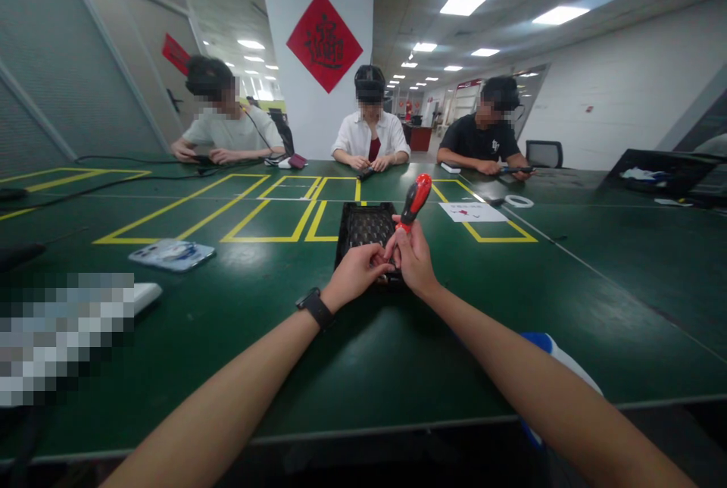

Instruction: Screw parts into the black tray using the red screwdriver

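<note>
A red-and-black screwdriver (415,200) stands tilted up out of my right hand (419,259), whose fingers are closed round its lower part. Beneath both hands lies a black case (366,224) with a patterned, lattice-like inside. My left hand (359,273), with a dark watch on its wrist, rests at the near end of this case. Its fingertips are pinched together close to the right hand's fingers. Whatever is between them is too small to make out, and the screwdriver's tip is hidden by the fingers.
A phone (172,254) lies to the left on the green table (273,351), with a blurred pale object (68,336) nearer. Paper (474,212) and a tape roll (519,201) lie right. Several people sit opposite. A blue-and-white item (560,359) is by my right forearm.
</note>
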Motion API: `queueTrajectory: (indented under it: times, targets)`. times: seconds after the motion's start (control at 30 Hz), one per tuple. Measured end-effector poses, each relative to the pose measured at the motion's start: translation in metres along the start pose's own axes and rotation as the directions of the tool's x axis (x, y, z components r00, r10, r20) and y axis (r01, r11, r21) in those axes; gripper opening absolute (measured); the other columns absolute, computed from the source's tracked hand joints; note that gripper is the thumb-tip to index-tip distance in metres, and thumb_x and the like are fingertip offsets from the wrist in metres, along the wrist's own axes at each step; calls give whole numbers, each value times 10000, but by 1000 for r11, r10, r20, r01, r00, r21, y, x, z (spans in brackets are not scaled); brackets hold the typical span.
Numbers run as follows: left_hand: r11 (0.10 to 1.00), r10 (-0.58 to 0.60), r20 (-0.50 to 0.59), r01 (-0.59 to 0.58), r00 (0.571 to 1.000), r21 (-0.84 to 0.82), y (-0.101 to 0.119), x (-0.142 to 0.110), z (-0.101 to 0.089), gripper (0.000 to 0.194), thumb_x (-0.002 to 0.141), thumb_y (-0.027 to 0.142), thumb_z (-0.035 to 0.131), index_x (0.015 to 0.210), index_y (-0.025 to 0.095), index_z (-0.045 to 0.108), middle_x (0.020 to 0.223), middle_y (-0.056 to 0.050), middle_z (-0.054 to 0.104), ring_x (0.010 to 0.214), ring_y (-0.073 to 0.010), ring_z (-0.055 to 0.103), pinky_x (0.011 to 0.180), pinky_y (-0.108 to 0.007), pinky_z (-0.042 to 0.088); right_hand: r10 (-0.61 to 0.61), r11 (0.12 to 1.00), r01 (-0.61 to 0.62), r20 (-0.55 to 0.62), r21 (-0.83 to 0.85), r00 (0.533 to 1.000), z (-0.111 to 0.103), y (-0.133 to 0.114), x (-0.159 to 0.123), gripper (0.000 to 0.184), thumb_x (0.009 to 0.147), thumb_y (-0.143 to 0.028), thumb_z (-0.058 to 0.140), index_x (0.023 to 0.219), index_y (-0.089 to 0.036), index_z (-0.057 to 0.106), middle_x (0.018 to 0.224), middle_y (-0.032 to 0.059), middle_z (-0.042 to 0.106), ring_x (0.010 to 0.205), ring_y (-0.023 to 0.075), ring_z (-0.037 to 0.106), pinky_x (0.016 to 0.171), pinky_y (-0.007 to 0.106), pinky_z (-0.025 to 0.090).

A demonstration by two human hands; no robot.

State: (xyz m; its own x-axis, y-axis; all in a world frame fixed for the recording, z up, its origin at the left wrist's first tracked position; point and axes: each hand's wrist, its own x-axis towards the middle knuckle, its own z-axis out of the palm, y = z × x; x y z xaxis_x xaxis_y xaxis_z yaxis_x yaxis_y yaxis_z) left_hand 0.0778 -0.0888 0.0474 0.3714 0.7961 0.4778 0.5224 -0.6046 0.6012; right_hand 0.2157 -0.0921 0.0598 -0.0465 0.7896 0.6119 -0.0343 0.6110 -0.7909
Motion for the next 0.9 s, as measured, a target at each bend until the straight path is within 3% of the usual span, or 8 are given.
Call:
queueTrajectory:
  times: [0.27,0.4,0.53,0.67,0.8,0.9]
  targets:
    - [996,89,69,-88,994,-28,4,-1,-2,161,829,221,474,825,142,614,781,-26,628,710,-129,542,675,-231,397,8,1000,-9,34,29,999,-2,3,1,341,900,-414,352,1139,-185,434,590,-49,532,399,46,390,406,166,324]
    - [999,31,3,-31,1000,15,2,-1,-2,180,779,326,564,795,148,587,732,-13,607,654,-122,524,621,-226,392,-16,1000,16,-6,2,1000,-1,3,1,320,905,-393,358,1137,-185,431,585,-52,522,425,46,403,436,163,339]
    - [999,-35,17,35,999,12,-3,-1,1,281,717,417,624,746,141,575,664,-1,589,583,-110,500,561,-216,371,-14,1000,14,-12,-13,1000,1,2,0,318,896,-399,375,1133,-191,420,582,-59,517,421,45,407,436,160,339]
    - [997,10,-3,-10,1000,70,-2,0,1,211,751,346,600,725,136,595,663,-8,591,608,-117,505,584,-220,366,-8,1000,7,10,14,1000,0,2,0,326,893,-407,370,1134,-190,408,585,-59,525,412,50,407,419,161,333]
    - [996,80,43,-82,996,32,2,-1,-1,166,819,234,500,816,148,641,753,-27,637,693,-130,550,653,-228,385,-2,1000,1,38,26,999,-2,4,2,305,906,-386,338,1127,-188,411,619,-45,560,397,49,390,407,167,326]
    - [999,44,35,-44,998,-3,3,-2,-2,160,804,255,522,797,147,640,730,-19,640,668,-126,555,639,-224,391,-9,1000,8,39,16,999,-2,4,1,292,901,-373,358,1122,-190,415,622,-46,560,402,48,395,412,166,327]
